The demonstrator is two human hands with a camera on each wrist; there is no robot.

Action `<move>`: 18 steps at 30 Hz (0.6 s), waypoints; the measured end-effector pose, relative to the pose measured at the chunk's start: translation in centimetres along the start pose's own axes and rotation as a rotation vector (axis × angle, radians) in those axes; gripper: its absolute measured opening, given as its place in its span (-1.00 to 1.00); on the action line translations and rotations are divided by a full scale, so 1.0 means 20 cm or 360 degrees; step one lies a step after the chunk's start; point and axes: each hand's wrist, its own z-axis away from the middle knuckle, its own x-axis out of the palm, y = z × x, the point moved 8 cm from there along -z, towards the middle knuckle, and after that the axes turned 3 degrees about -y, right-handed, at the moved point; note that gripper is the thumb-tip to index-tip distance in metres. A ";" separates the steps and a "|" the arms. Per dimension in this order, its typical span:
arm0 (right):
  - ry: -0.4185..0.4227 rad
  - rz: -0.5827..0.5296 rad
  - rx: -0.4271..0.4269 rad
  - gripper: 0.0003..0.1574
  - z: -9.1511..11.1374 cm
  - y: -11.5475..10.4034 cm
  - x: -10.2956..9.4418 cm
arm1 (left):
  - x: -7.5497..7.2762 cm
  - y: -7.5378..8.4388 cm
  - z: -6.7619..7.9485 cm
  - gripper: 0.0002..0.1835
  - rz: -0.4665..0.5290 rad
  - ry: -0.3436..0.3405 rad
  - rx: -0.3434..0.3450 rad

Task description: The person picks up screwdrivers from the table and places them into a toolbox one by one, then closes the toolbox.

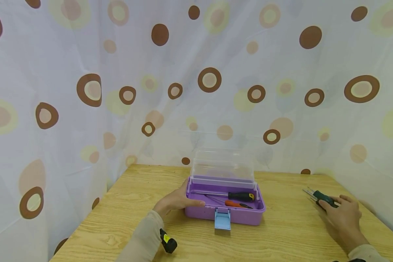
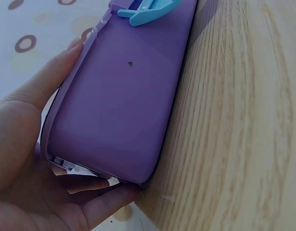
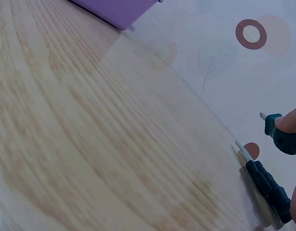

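A purple toolbox (image 1: pixel 204 213) with its clear lid (image 1: pixel 224 163) raised stands on the table. My left hand (image 1: pixel 178 200) grips its left end, thumb along the front rim and fingers around the end wall. Inside lie a screwdriver with a black handle (image 1: pixel 240 197) and one with an orange-and-black handle (image 1: pixel 234 204). Far to the right, my right hand (image 1: pixel 345 218) holds a green-handled screwdriver (image 3: pixel 277 132), thumb on the handle. Below it, a second screwdriver with a dark green handle (image 3: pixel 268 185) is close over the table; its rear end is partly hidden by fingers.
A light blue latch (image 1: pixel 222 220) hangs down at the toolbox front. The wooden table (image 1: pixel 281 240) meets a dotted curtain (image 1: pixel 229 109) at the back and sides. A black piece with a yellow label (image 1: pixel 168 242) sits by the left sleeve.
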 end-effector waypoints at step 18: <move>-0.0113 -0.0362 -0.0276 -0.10 0.00 -0.13 0.04 | 0.00 0.00 0.01 0.30 0.0001 0.0035 -0.0056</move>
